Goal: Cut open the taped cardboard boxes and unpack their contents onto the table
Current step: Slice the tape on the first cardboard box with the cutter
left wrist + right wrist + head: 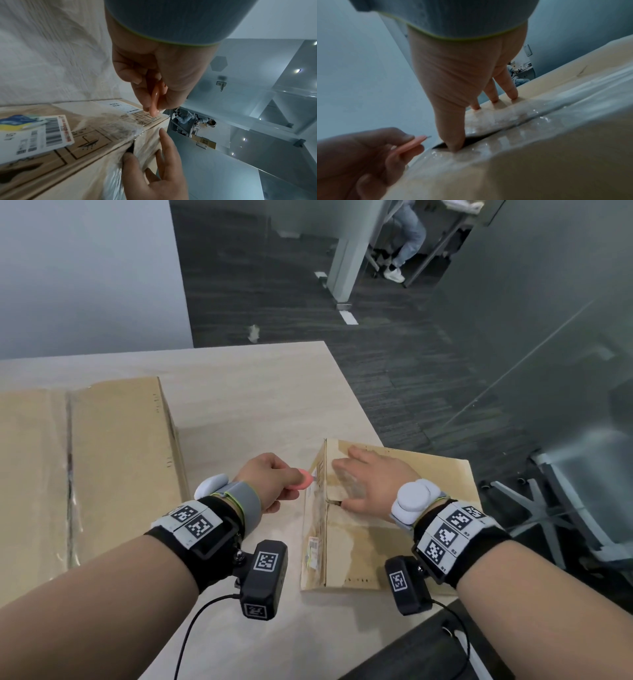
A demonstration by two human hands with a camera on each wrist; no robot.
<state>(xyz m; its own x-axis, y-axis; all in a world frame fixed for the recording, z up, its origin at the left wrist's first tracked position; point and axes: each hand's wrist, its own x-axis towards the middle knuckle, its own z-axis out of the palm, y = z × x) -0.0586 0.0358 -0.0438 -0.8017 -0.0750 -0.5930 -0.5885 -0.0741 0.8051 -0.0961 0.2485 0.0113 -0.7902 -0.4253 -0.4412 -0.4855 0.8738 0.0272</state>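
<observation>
Cutting is under way on the small brown cardboard box [387, 518] at the table's [257, 392] near right edge. Left hand [274, 484] pinches a small pink plastic cutter [303, 481] at the box's left side tape. Right hand [370, 481] lies flat, fingers spread, thumb in the opened seam. Next, likely slit the remaining tape.

Large box [102, 460] lies left of small box [387, 518] on table [246, 392].

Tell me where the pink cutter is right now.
In the head view the cutter is pinched in the left hand, its tip at the small box's left side, near the right hand.
</observation>
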